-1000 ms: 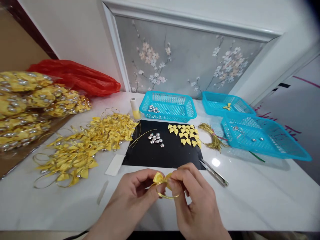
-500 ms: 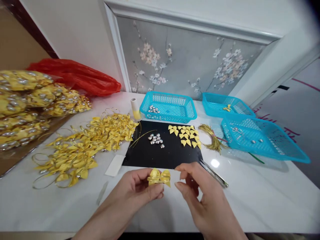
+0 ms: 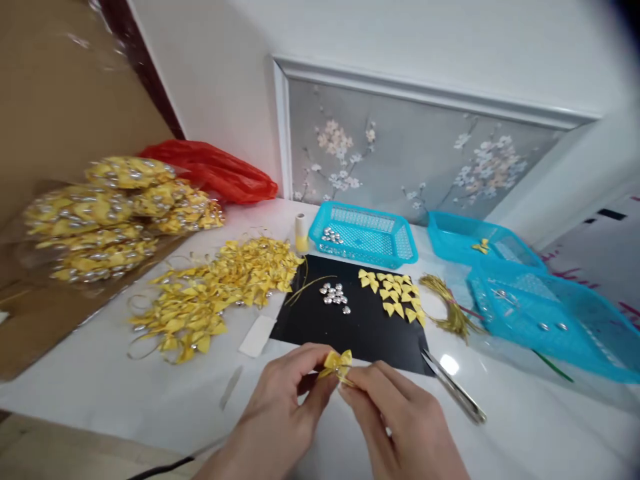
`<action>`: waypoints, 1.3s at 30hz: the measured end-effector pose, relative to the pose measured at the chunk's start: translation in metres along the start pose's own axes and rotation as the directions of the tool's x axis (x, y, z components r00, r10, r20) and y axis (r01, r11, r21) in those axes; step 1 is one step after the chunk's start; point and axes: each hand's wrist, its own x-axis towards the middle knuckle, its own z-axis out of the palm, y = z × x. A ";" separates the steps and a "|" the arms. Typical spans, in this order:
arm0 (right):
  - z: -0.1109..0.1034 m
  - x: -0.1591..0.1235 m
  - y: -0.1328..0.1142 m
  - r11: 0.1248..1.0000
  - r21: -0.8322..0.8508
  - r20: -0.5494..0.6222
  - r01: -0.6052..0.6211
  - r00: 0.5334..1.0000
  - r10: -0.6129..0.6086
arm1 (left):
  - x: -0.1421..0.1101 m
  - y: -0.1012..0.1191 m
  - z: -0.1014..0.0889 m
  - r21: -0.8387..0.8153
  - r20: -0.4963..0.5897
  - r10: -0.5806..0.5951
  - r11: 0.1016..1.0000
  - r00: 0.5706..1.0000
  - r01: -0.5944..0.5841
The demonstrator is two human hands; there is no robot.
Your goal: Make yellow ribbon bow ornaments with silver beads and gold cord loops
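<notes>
Low in the middle of the head view, my left hand (image 3: 285, 407) pinches a small yellow ribbon bow (image 3: 338, 363) between thumb and fingers. My right hand (image 3: 400, 427) meets it from the right, its fingertips pressed on the bow's lower edge. Both hands hover over the white table (image 3: 100, 393), just in front of a black mat (image 3: 360, 320). On the mat lie a cluster of silver heart beads (image 3: 335, 295) and several loose yellow bows (image 3: 393, 293).
A heap of finished yellow bows (image 3: 215, 290) lies left, bagged bows (image 3: 110, 213) and a red plastic bag (image 3: 215, 170) behind. Three turquoise baskets (image 3: 363, 235) (image 3: 465, 237) (image 3: 545, 313) stand at the back and right. Gold wire bundle (image 3: 445, 303), tweezers (image 3: 453, 387), glue bottle (image 3: 301, 233).
The camera has swung left and down. My right hand, apart from the bow half a second ago, has come back onto it; the gold loop seen earlier no longer shows.
</notes>
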 end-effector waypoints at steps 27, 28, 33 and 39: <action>0.082 0.064 -0.015 0.487 0.811 0.415 -0.323 0.905 -0.091 | -0.034 -0.043 -0.085 -0.896 -0.099 -0.211 0.444 0.972 0.006; 0.082 0.063 -0.014 0.495 0.805 0.420 -0.327 0.903 -0.086 | -0.034 -0.044 -0.085 -0.892 -0.112 -0.208 0.452 0.972 -0.006; 0.076 0.065 -0.016 0.595 0.758 0.389 -0.267 0.917 -0.085 | -0.031 -0.052 -0.087 -0.880 -0.095 -0.205 0.474 0.974 0.014; 0.081 0.089 -0.039 0.957 0.285 0.364 0.055 0.918 -0.161 | -0.042 -0.073 -0.080 -0.864 0.019 -0.369 0.462 0.929 0.201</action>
